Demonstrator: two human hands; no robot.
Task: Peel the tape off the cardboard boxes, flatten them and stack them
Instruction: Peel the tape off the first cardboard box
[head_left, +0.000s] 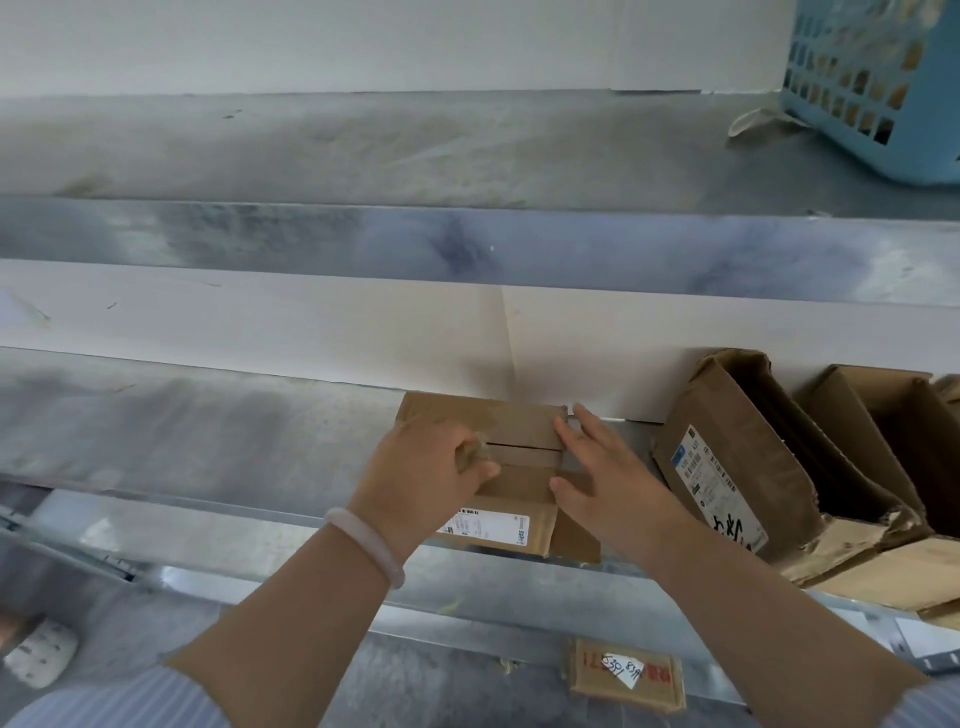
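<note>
Small cardboard box (519, 431): lay on metal shelf (208, 431), toward its back. Left grip (431, 467): curled round tape wad (470, 453), atop box. Right grip (608, 473): fingers spread, flat on box.

Matt cardboard box (519, 431); glossy metal shelf (208, 436).

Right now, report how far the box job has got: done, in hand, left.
Done: what looks like flattened cardboard lies at the shelf's right end. In hand: the left grip holds what looks like peeled tape over the small box, with the right grip open against its side. Left: that box is not yet flat, and the labelled open box and the open box behind it stand unflattened.
</note>
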